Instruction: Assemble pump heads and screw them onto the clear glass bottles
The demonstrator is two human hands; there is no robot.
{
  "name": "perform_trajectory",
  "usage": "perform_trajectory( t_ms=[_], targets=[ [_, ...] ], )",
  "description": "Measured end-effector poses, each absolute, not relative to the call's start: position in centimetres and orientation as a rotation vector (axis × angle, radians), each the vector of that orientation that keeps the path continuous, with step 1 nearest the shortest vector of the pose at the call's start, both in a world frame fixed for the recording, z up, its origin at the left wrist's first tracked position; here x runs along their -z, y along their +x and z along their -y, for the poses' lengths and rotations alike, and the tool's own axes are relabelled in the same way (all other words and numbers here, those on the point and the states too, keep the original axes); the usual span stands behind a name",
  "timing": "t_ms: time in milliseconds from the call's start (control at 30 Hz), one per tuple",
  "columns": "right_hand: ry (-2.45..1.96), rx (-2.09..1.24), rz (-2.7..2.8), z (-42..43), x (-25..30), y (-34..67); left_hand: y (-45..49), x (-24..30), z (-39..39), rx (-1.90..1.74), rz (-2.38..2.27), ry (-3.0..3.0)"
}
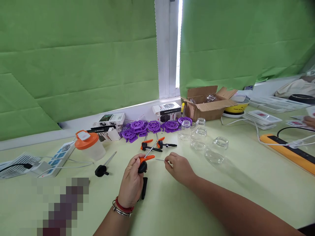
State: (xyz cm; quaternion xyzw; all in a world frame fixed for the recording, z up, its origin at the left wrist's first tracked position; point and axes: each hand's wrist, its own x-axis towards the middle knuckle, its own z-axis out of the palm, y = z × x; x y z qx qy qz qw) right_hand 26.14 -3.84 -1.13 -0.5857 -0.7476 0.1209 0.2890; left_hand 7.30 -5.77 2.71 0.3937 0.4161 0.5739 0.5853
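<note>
- Here, the small clamp [145, 160], with an orange trigger, a black knob and a steel bar, is gripped in the closed left hand [130, 183], just in front of the pile of purple wheels [147, 127] on the side nearer the person.
- A thin metal pin [160, 160] is pinched between thumb and forefinger of the right hand [179, 168], also in front of the wheels. Its free tip is pointed at the clamp, a short gap apart.
- The step in hand is judged to be the bringing together of pin and clamp. It is best done with the clamp held still and the pin guided in straight, the heel of the right hand rested on the table.
- A light pinch close to the tip is advised, since so thin a piece is easily bent or dropped.
- A black part [144, 187] lies by the left wrist, nearer the person than the wheels. It is half covered, and what it is cannot be told.
- The spot on the clamp at which the pin is aimed is hidden by the left fingers.
- Down and left of the wheels a patch is blurred out, and far to their right another person's hand [309, 122] is cut off by the edge.
</note>
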Motion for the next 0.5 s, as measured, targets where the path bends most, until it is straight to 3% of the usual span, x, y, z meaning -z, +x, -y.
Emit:
perform_trajectory(
  t_ms=[500],
  targets=[
    [-0.989,-0.895,1.297,5.1,-3.6,28.0,9.3,-1.9,6.6,-1.124,-0.853,0.881]
  ],
)
